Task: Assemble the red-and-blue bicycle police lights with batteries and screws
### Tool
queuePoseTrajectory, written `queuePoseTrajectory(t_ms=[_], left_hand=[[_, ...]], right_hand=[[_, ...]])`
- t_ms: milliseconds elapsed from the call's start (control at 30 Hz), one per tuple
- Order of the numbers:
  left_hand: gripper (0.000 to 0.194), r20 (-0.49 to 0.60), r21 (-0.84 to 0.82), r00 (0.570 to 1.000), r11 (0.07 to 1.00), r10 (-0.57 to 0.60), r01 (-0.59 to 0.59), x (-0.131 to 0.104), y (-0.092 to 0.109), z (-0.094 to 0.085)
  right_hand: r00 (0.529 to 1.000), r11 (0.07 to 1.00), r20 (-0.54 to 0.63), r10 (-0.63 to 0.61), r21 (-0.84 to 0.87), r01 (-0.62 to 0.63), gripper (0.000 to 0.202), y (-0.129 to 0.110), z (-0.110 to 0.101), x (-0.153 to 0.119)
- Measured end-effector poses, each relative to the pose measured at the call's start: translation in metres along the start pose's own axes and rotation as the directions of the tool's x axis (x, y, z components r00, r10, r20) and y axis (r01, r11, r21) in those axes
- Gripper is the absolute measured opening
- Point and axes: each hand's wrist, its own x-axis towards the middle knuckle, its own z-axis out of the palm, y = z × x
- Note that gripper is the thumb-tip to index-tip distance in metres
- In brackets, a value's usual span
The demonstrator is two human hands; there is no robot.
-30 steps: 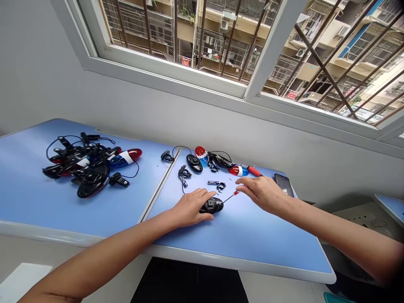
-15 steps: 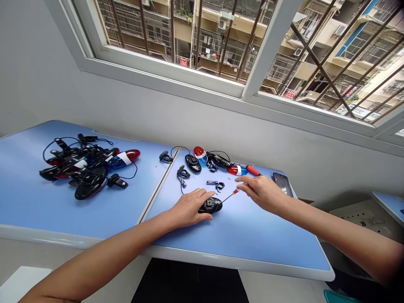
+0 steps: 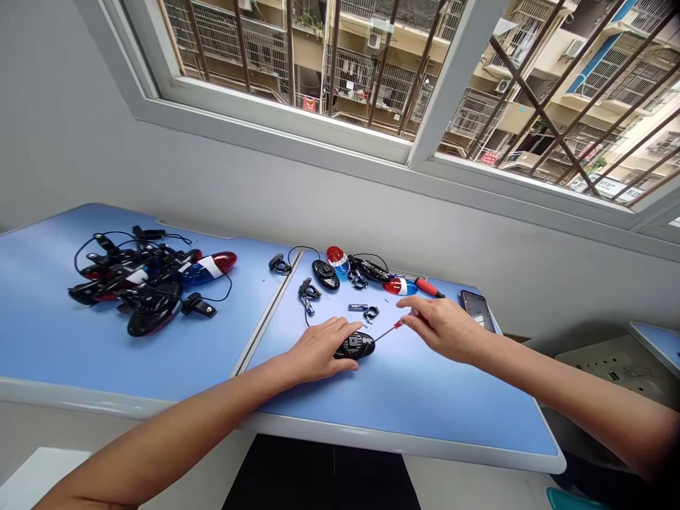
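My left hand [image 3: 322, 348] is closed round the left side of a black oval bike horn [image 3: 357, 344], pressing it to the blue table. A grille pattern shows on its upward face. My right hand [image 3: 436, 322] grips a screwdriver [image 3: 393, 329] by its red handle, mostly hidden in the fingers. The thin shaft slants down left, its tip at the right end of the horn. Just behind the horn lie a battery [image 3: 358, 307] and a black ring clamp [image 3: 371, 313]. Left of these is a black clamp piece [image 3: 308, 289] beside another battery [image 3: 309, 306].
Along the wall lie a second black horn housing [image 3: 326, 275], red-and-blue light covers [image 3: 399, 286] and a thicker red-handled screwdriver [image 3: 428, 287]. A phone [image 3: 477, 310] rests near the right edge. A heap of horns with cables [image 3: 154, 283] covers part of the left table.
My right hand has shifted very slightly to the right, its fingers turned a little on the screwdriver handle. My left hand and the horn stay in place.
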Motion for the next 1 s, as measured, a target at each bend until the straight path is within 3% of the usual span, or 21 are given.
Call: queuePoseTrajectory(t_ms=[100,233,300,467,633,800,867,1000], left_hand=[[0.065,-0.001,0.001,1.0,1.0,0.0,0.0,0.0,0.0,0.0],[0.063,-0.004,0.002,1.0,1.0,0.007,-0.007,0.001,0.0,0.0],[0.063,-0.008,-0.001,1.0,1.0,0.011,-0.011,0.001,0.0,-0.001],[0.064,-0.01,-0.007,1.0,1.0,0.02,-0.02,0.0,-0.001,0.0],[0.064,-0.008,-0.006,1.0,1.0,0.015,-0.015,0.0,-0.001,0.0],[0.063,-0.005,-0.01,1.0,1.0,0.012,-0.012,0.0,-0.001,0.0],[0.063,-0.005,-0.008,1.0,1.0,0.014,-0.014,0.0,-0.001,0.0],[0.065,0.003,-0.01,1.0,1.0,0.008,-0.008,0.0,0.001,-0.002]], right_hand=[[0.996,0.996,0.009,-0.094,0.007,0.094,0.03,0.002,0.003,-0.002],[1.0,0.985,-0.004,-0.029,-0.172,0.028,0.042,0.002,0.006,-0.001],[0.999,0.985,-0.031,-0.034,-0.173,0.028,0.043,0.002,0.006,0.0],[0.977,0.972,-0.033,-0.213,-0.107,0.208,0.046,0.006,0.01,0.0],[0.994,0.969,-0.061,-0.09,-0.234,0.074,0.055,0.009,0.016,0.001],[0.985,0.975,0.032,-0.172,-0.136,0.175,0.036,0.004,0.014,-0.002],[0.983,0.972,0.046,-0.178,-0.146,0.183,0.042,0.004,0.016,-0.004],[0.998,0.97,-0.036,-0.06,-0.239,0.05,0.067,0.008,0.025,-0.001]])
